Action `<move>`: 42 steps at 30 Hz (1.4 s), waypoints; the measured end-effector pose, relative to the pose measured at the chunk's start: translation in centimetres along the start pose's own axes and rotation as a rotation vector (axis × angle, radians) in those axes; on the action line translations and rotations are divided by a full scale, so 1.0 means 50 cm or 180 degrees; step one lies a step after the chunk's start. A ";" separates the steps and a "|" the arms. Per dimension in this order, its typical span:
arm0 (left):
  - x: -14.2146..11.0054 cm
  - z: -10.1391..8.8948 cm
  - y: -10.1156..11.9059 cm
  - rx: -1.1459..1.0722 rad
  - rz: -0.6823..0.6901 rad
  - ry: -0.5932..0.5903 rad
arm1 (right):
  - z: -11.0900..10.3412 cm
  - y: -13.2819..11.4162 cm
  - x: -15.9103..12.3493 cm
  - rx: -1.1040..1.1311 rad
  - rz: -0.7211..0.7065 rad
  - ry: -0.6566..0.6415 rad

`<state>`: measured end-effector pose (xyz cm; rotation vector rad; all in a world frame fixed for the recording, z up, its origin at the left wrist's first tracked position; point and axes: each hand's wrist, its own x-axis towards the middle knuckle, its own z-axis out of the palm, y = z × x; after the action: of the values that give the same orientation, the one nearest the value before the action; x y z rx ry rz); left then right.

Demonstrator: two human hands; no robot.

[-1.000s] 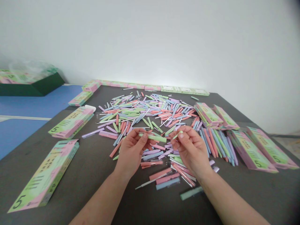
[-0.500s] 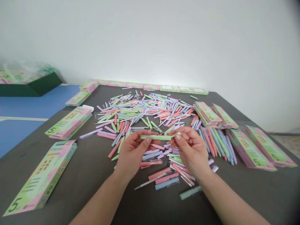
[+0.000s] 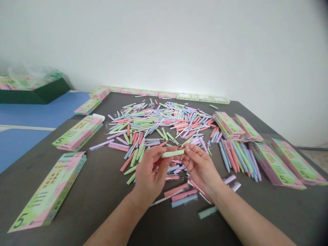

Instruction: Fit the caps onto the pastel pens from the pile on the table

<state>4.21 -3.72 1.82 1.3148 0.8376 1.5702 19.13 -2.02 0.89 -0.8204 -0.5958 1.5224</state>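
Pale green plastic pen [image 3: 173,153] pinched narrowly between left hand [image 3: 150,174] and right hand [image 3: 201,167], held level, one end per hand; loose pastel pen heap [image 3: 153,123] at 12 o'clock.

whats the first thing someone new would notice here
The big scatter of pastel pens across the middle of the dark table grabs the eye first. At its near side, the left hand and right hand hold a green pen between them. Pink-and-green boxes marked 5 line the table's edges.

Pastel pink-and-green cardboard boxes [image 3: 48,191] printed with a 5 line the left, far and right edges of the dark table [image 3: 102,212]; far left, a dark green bin [image 3: 33,96] holding clear plastic [image 3: 33,73] sits on a blue surface [image 3: 38,111].
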 end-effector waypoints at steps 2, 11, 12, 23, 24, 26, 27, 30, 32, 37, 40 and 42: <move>0.000 -0.002 -0.002 0.0063 0.0088 -0.0049 | 0.000 0.001 0.000 0.0053 0.0044 -0.0005; 0.022 -0.006 -0.009 0.0178 -0.0448 0.0004 | -0.004 -0.008 0.000 -0.0377 -0.0649 0.0049; 0.025 -0.008 -0.010 0.0227 -0.0571 -0.0097 | -0.009 -0.010 0.002 -0.0475 -0.0763 0.0048; 0.036 -0.019 -0.018 0.2130 -0.0593 -0.1578 | -0.016 -0.014 0.001 -0.1753 -0.1393 0.0036; 0.035 -0.018 -0.019 0.2215 -0.0572 -0.1641 | -0.012 -0.014 -0.002 -0.1817 -0.1412 0.0040; 0.033 -0.017 -0.021 0.2310 -0.0581 -0.1730 | -0.007 -0.011 -0.006 -0.1885 -0.1454 0.0036; 0.032 -0.016 -0.022 0.2331 -0.0609 -0.1762 | -0.006 -0.010 -0.007 -0.1906 -0.1473 0.0026; 0.029 -0.014 -0.021 0.2364 -0.0720 -0.1792 | -0.008 -0.008 -0.008 -0.1965 -0.1542 -0.0015; 0.029 -0.014 -0.021 0.2362 -0.0758 -0.1787 | -0.011 -0.007 -0.008 -0.2034 -0.1587 -0.0066; 0.027 -0.017 -0.022 0.2218 -0.0837 -0.1742 | -0.017 -0.007 -0.015 -0.2381 -0.1730 -0.0358; 0.027 -0.018 -0.024 0.1978 -0.0969 -0.1676 | -0.022 -0.006 -0.019 -0.2528 -0.1712 -0.0490; 0.029 -0.018 -0.024 0.1720 -0.1125 -0.1585 | -0.027 -0.011 -0.017 -0.2387 -0.1664 -0.0434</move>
<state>3.52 -1.91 1.10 1.7232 1.1314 0.7079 20.53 -2.90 0.59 -1.0114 -1.4087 0.8611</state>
